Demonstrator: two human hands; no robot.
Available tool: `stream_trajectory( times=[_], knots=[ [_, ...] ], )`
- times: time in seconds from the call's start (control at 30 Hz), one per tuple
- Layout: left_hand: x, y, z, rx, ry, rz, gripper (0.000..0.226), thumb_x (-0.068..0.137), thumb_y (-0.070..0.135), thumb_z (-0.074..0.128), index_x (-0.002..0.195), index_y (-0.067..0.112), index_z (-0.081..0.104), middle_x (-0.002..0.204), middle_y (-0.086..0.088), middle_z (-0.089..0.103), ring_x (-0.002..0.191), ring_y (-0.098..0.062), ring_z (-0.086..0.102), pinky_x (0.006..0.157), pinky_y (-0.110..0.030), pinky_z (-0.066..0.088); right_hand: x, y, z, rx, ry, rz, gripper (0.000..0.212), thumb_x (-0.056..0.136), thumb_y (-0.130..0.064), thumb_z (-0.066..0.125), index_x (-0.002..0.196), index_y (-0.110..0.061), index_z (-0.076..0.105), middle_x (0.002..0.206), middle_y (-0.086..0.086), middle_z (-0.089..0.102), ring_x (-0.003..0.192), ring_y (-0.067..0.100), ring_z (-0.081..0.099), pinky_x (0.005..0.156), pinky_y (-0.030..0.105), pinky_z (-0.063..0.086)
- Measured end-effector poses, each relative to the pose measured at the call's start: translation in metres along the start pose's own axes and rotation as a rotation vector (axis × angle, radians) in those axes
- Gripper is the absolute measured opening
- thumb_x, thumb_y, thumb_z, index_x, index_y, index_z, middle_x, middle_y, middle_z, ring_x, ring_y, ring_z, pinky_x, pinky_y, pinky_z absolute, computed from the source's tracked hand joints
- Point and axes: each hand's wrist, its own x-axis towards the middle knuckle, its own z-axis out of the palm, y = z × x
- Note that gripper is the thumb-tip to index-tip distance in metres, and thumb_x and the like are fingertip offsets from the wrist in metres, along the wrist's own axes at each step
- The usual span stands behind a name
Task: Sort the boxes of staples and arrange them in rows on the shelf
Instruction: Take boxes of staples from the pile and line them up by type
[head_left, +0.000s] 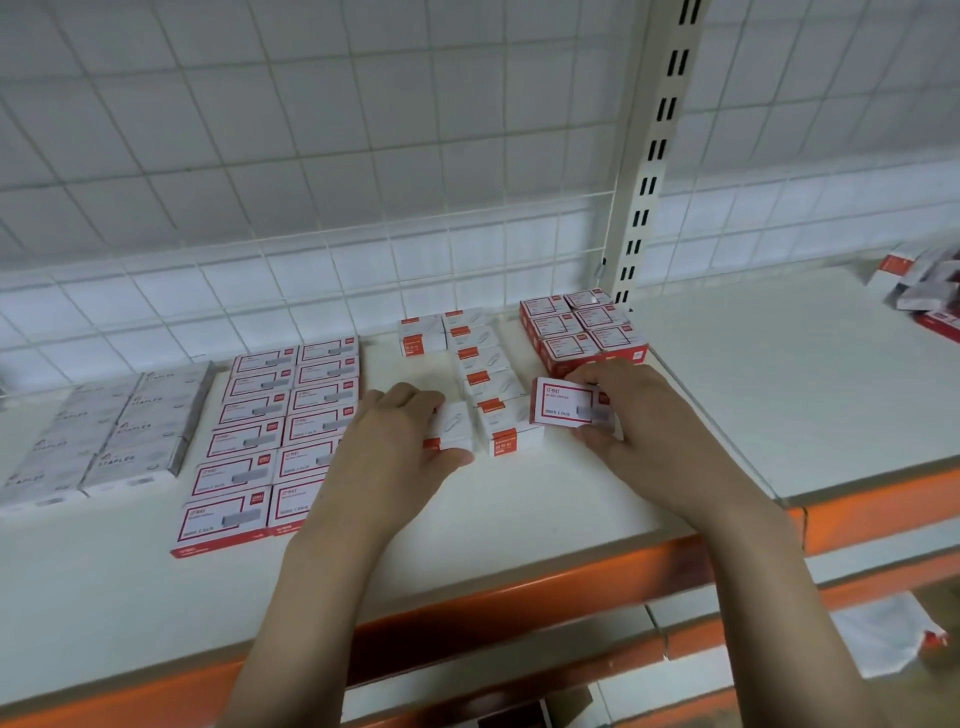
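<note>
Staple boxes lie in sorted groups on the white shelf (519, 509). At far left are grey boxes (104, 436), then two rows of red-framed boxes (270, 436). In the middle runs a column of white boxes with orange corners (488, 364). A block of red boxes (582, 327) stands at the back by the upright. My left hand (395, 441) grips a white box with an orange corner (454, 428) beside that column's front end. My right hand (623, 410) holds a red-framed box (569, 402), tilted up, in front of the red block.
A loose heap of mixed boxes (924, 291) lies on the adjoining shelf at far right. A slotted upright post (649, 182) and a wire grid back (311, 156) bound the shelf. The orange front rail (519, 582) runs along the near edge, with lower shelves beneath.
</note>
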Motion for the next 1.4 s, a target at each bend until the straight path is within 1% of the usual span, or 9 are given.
stream_trajectory(
  times=[0.1, 0.2, 0.33, 0.57, 0.8, 0.93, 1.03, 1.23, 1.4],
  knots=[
    [0.001, 0.003, -0.003, 0.032, 0.002, -0.01, 0.052, 0.074, 0.044, 0.072, 0.115, 0.015, 0.06, 0.103, -0.002, 0.061, 0.095, -0.024, 0.053, 0.081, -0.036, 0.045, 0.005, 0.001, 0.003, 0.026, 0.001, -0.005, 0.037, 0.083, -0.013, 0.064, 0.119, -0.013, 0.055, 0.115, 0.003, 0.058, 0.108, 0.023, 0.049, 0.085, 0.027, 0.037],
    [0.003, 0.003, -0.006, 0.074, 0.0, -0.019, 0.051, 0.072, 0.048, 0.072, 0.11, 0.017, 0.062, 0.098, 0.0, 0.062, 0.091, -0.023, 0.056, 0.079, -0.035, 0.045, 0.014, -0.002, 0.005, 0.03, 0.013, -0.024, 0.034, 0.085, -0.016, 0.064, 0.118, -0.013, 0.055, 0.112, 0.004, 0.058, 0.104, 0.022, 0.049, 0.079, 0.022, 0.031],
    [0.011, -0.002, -0.014, 0.111, 0.004, -0.053, 0.051, 0.072, 0.047, 0.071, 0.113, 0.017, 0.06, 0.102, 0.0, 0.061, 0.096, -0.024, 0.054, 0.082, -0.033, 0.042, 0.029, -0.006, 0.006, 0.025, 0.024, -0.071, 0.031, 0.085, -0.018, 0.064, 0.115, -0.015, 0.056, 0.107, 0.0, 0.059, 0.099, 0.018, 0.049, 0.074, 0.02, 0.027],
    [0.024, -0.007, -0.019, 0.089, 0.025, -0.062, 0.051, 0.071, 0.043, 0.075, 0.112, 0.014, 0.063, 0.102, -0.002, 0.059, 0.095, -0.026, 0.056, 0.079, -0.032, 0.043, 0.046, -0.008, 0.005, 0.014, 0.035, -0.089, 0.031, 0.087, -0.022, 0.063, 0.116, -0.016, 0.055, 0.105, -0.003, 0.057, 0.096, 0.014, 0.048, 0.076, 0.022, 0.03],
    [0.033, -0.012, -0.007, 0.068, -0.083, -0.147, 0.043, 0.083, 0.032, 0.066, 0.12, 0.012, 0.056, 0.111, -0.004, 0.055, 0.101, -0.026, 0.054, 0.082, -0.033, 0.045, 0.048, -0.007, 0.008, 0.031, -0.014, -0.065, 0.033, 0.087, -0.021, 0.062, 0.118, -0.017, 0.054, 0.109, -0.003, 0.057, 0.101, 0.017, 0.048, 0.078, 0.021, 0.03],
    [0.031, -0.013, 0.003, 0.123, -0.186, -0.175, 0.038, 0.089, 0.025, 0.056, 0.125, 0.013, 0.052, 0.123, -0.004, 0.053, 0.116, -0.025, 0.049, 0.093, -0.034, 0.041, 0.046, -0.007, 0.006, 0.002, -0.018, -0.056, 0.033, 0.088, -0.02, 0.06, 0.119, -0.013, 0.054, 0.112, 0.002, 0.058, 0.103, 0.02, 0.048, 0.076, 0.02, 0.028],
    [0.026, -0.01, 0.005, 0.285, -0.207, -0.144, 0.042, 0.093, 0.025, 0.048, 0.134, 0.018, 0.043, 0.143, 0.0, 0.037, 0.133, -0.022, 0.03, 0.106, -0.031, 0.027, 0.047, -0.005, 0.007, -0.003, -0.022, -0.047, 0.033, 0.088, -0.021, 0.061, 0.119, -0.015, 0.054, 0.111, 0.0, 0.058, 0.102, 0.018, 0.048, 0.077, 0.02, 0.029],
    [0.018, 0.002, 0.008, 0.343, -0.276, -0.146, 0.04, 0.096, 0.014, 0.04, 0.136, 0.012, 0.039, 0.141, -0.002, 0.04, 0.13, -0.02, 0.035, 0.107, -0.029, 0.03, 0.05, -0.006, 0.01, -0.002, -0.04, -0.031, 0.033, 0.088, -0.023, 0.06, 0.12, -0.018, 0.053, 0.111, -0.002, 0.056, 0.103, 0.018, 0.047, 0.08, 0.024, 0.033],
    [0.023, 0.002, 0.007, 0.347, -0.325, -0.143, 0.055, 0.092, 0.006, 0.041, 0.145, 0.009, 0.024, 0.149, -0.003, 0.028, 0.139, -0.021, 0.022, 0.115, -0.034, 0.021, 0.052, -0.006, 0.013, -0.011, -0.056, -0.04, 0.033, 0.088, -0.026, 0.059, 0.12, -0.019, 0.052, 0.112, -0.004, 0.057, 0.1, 0.013, 0.046, 0.075, 0.019, 0.028]
  ],
)
